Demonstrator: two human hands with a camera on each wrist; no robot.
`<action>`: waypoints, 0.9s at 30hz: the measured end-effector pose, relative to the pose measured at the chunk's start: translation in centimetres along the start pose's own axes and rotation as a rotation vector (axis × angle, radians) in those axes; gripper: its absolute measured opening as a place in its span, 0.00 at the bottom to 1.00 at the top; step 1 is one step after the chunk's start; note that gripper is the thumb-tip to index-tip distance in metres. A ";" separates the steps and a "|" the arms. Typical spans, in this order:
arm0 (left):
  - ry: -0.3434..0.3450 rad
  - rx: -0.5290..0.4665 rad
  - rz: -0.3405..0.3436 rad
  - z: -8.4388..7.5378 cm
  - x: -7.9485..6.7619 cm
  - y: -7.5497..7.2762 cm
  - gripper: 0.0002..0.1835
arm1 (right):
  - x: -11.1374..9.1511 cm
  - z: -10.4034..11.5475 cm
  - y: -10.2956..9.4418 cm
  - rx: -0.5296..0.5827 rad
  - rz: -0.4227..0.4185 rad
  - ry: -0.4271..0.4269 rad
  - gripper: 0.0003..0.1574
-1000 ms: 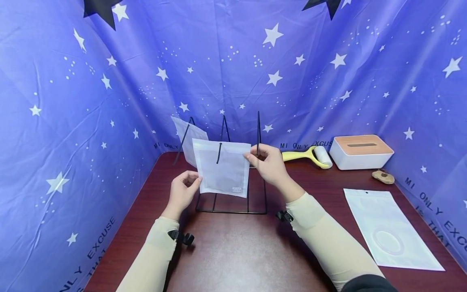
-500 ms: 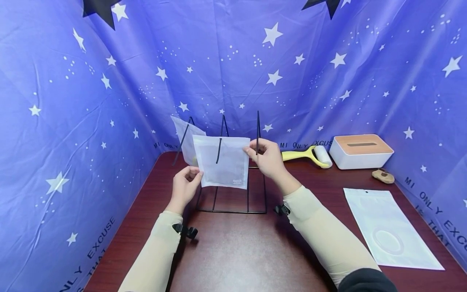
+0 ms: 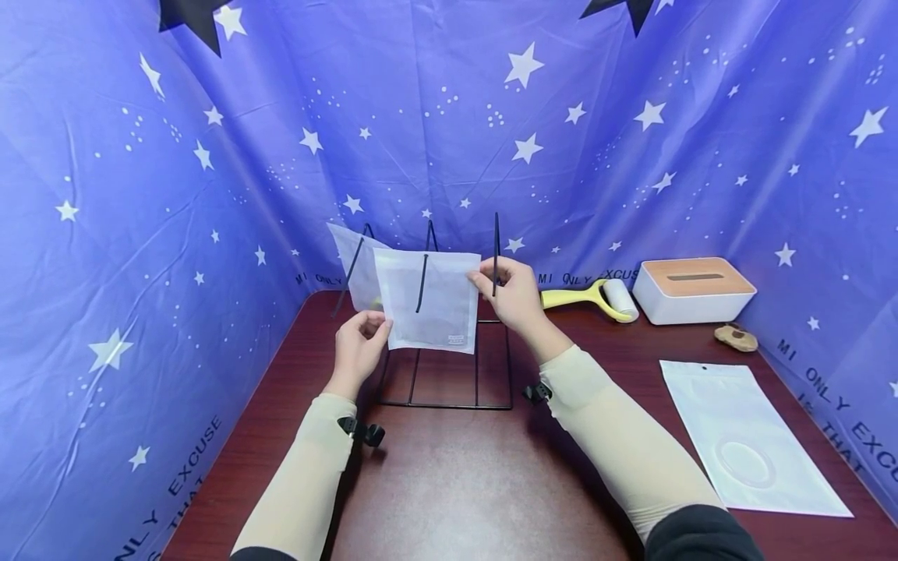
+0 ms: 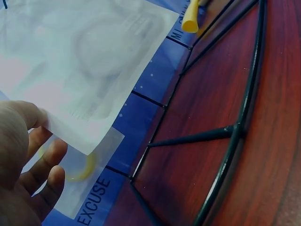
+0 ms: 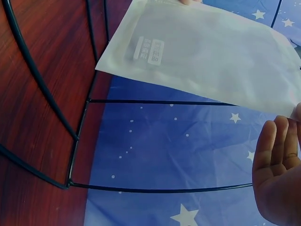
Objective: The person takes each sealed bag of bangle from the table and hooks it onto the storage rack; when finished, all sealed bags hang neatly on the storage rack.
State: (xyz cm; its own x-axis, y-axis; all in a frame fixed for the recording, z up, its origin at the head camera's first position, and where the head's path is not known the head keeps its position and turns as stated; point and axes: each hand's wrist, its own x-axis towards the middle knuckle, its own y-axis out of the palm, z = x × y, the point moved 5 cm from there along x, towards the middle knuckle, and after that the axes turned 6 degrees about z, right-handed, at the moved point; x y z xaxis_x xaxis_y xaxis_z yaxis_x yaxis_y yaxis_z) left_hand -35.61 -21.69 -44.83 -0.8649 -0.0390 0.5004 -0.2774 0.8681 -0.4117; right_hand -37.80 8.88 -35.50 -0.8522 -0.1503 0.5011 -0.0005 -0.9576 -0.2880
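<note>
Front pouch, head view: your white front pouch (image 3: 451,304) faces you above the table (image 3: 449,483), its lower edge standing over the base of the black rack (image 3: 445,407).
Middle rod: this rod (image 3: 422,290) comes through the pouch's top border and runs down its face.
Left hand: your left hand (image 3: 359,351) pinches the lower part of the pouch's left edge.
Right hand: your right hand (image 3: 512,294) pinches the upper part of the right edge; the right rod (image 3: 496,245) crosses in front of it, so room is tight there.
Rear pouch: the rear pouch (image 3: 356,269) is at the left rod (image 3: 348,276), partly behind your front pouch.
Room toward you: tabletop stretches from the rack's front bar back between your sleeves.
Right side: a yellow-handled roller (image 3: 620,301) lies beyond your right hand; the wood-topped box (image 3: 698,300) and flat pouch (image 3: 758,487) sit well apart from the rack.
Lower corner, left wrist view: your thumb side grips the border, other fingers loosely bent; a yellow ring (image 4: 88,173) shows on the rear pouch beyond.
Printed label, right wrist view: the label (image 5: 153,51) sits near the far corner; your hold is at the near edge, three fingers extended beside it.
</note>
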 end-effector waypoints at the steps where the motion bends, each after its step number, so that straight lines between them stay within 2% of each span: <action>1: -0.002 0.005 -0.003 0.0 0.1 0.0 0.05 | 0.1 -0.1 0.0 0.009 0.000 0.003 0.12; 8: -0.025 0.020 -0.012 0.2 0.8 0.2 0.06 | 0.6 -0.4 0.3 0.076 -0.005 0.019 0.12; 27: -0.067 0.031 0.002 0.0 2.0 0.4 0.06 | 2.2 -0.7 0.2 0.057 -0.040 0.053 0.12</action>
State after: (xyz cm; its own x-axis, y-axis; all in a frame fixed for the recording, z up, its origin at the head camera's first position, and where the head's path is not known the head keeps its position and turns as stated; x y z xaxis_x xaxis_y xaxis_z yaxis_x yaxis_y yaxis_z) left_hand -37.50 -21.44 -44.02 -0.8913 -0.0715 0.4477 -0.2876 0.8525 -0.4364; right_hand -40.01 8.55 -35.05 -0.8785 -0.1002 0.4671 -0.0062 -0.9753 -0.2208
